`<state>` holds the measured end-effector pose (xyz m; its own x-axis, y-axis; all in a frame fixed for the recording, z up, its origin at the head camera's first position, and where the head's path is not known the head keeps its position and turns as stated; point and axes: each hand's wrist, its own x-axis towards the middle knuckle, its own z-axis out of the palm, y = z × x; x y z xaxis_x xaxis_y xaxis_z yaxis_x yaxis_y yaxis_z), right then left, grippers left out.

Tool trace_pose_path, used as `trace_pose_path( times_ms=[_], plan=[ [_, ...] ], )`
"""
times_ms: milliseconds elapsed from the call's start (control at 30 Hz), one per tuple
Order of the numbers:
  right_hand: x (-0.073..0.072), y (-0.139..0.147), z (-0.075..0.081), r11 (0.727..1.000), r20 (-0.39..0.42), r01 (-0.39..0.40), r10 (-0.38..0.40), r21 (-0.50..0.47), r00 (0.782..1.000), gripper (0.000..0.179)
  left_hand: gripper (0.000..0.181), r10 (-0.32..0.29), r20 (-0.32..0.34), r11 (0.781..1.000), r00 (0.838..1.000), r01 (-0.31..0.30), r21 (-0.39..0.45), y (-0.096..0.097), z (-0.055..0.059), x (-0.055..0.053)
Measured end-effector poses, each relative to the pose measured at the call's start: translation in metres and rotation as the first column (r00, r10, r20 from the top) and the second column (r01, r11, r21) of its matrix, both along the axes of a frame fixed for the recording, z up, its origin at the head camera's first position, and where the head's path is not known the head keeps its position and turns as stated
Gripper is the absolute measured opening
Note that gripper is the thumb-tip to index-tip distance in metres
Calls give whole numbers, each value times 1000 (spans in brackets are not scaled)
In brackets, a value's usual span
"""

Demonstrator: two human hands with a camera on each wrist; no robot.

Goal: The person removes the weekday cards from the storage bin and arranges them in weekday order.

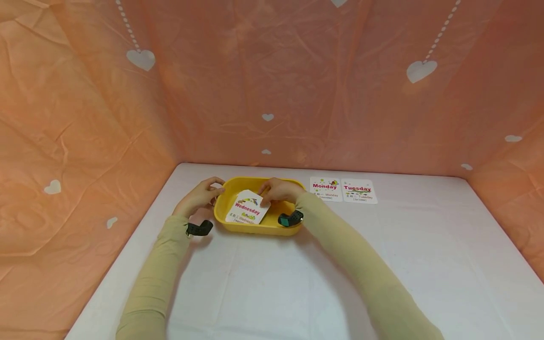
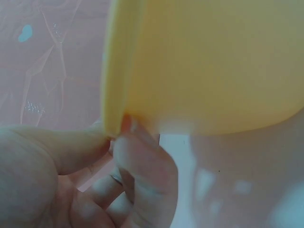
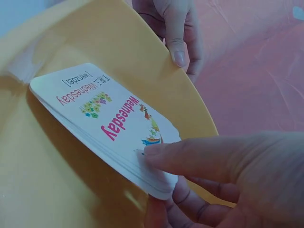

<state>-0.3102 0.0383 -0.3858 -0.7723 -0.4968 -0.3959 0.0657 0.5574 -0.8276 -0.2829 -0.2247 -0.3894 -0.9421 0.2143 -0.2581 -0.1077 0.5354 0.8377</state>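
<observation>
A yellow plastic tray stands on the white table. My left hand pinches its left rim between thumb and fingers, as the left wrist view shows close up on the tray wall. Inside the tray, a small stack of white cards has the "Wednesday" card on top. My right hand reaches into the tray and grips the stack by one end, thumb on the top card and fingers beneath. The right wrist view shows the stack tilted, its layered edges visible.
The "Monday" card and the "Tuesday" card lie side by side, face up, to the right of the tray near the table's back edge. Orange cloth with white hearts hangs behind and at the sides.
</observation>
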Motion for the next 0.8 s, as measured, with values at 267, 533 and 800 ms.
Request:
trace_pose_path(
  times_ms=[267,533,800],
  plan=[
    [0,-4,2,999,9,32,-32,-1,999,39,36,3,-5,1000,1000,-3,3,1,0,1],
    [1,-3,1,1000,-7,22,-22,2,1000,38,35,-3,-11,1000,1000,3,11,2,0,1],
    [3,-2,5,999,-35,27,-28,-21,999,35,34,-15,-13,999,1000,16,42,2,2,4]
  ],
)
